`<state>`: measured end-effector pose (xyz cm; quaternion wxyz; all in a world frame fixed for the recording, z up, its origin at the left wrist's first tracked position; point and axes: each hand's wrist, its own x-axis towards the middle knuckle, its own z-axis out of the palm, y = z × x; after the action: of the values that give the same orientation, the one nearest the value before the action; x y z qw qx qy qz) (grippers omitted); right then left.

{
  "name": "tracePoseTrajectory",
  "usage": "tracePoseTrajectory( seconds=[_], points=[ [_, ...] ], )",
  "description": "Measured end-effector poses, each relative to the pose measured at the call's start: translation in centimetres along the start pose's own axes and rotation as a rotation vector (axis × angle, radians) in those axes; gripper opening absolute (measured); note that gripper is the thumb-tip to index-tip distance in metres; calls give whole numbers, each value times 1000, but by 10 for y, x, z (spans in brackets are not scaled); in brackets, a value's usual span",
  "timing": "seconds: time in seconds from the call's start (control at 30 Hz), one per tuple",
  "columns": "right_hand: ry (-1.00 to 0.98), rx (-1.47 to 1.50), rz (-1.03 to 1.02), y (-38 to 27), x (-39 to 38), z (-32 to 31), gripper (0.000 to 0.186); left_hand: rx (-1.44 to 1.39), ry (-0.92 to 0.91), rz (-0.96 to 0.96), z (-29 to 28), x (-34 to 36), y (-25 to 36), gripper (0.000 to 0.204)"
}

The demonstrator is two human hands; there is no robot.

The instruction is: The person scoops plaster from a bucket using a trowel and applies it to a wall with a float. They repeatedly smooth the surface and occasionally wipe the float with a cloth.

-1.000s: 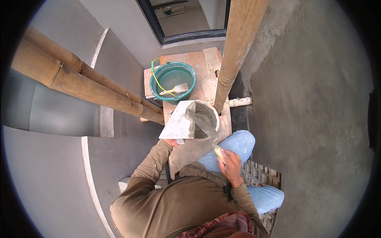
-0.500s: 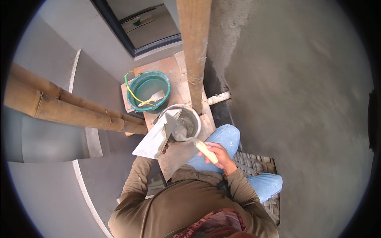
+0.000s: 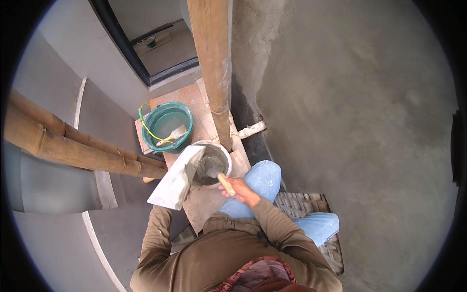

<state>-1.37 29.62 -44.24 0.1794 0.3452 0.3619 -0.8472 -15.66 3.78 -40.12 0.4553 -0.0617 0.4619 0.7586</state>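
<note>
My right hand is wrapped around the pale wooden handle of a trowel. The trowel's blade dips into wet grey mortar inside a round bucket. A flat white plastering hawk slants across the bucket's left side, with grey mortar smeared along its right edge. My left sleeve runs up to the hawk's lower end; the hawk covers my left hand, which supports it from beneath.
A green basin of cloudy water stands beyond the bucket, a brush in it. Both rest on a plank platform. Bamboo poles rise ahead and cross at left. A grey plastered wall fills the right.
The trowel has moved from beside the hawk's edge down into the bucket's mortar. My right hand has come closer to the bucket. The whole view has shifted slightly.
</note>
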Motion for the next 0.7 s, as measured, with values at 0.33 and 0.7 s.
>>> tracePoseTrajectory(
  seconds=[0.33, 0.7],
  points=[
    [-179, -25, 16, 34, 33, 11, 38, 0, -50, -114, 11, -3, -31, 41],
    [1156, -902, -1327, -122, -247, -61, 27, -39, -282, -239, 88, 80, -59, 38]
  ],
)
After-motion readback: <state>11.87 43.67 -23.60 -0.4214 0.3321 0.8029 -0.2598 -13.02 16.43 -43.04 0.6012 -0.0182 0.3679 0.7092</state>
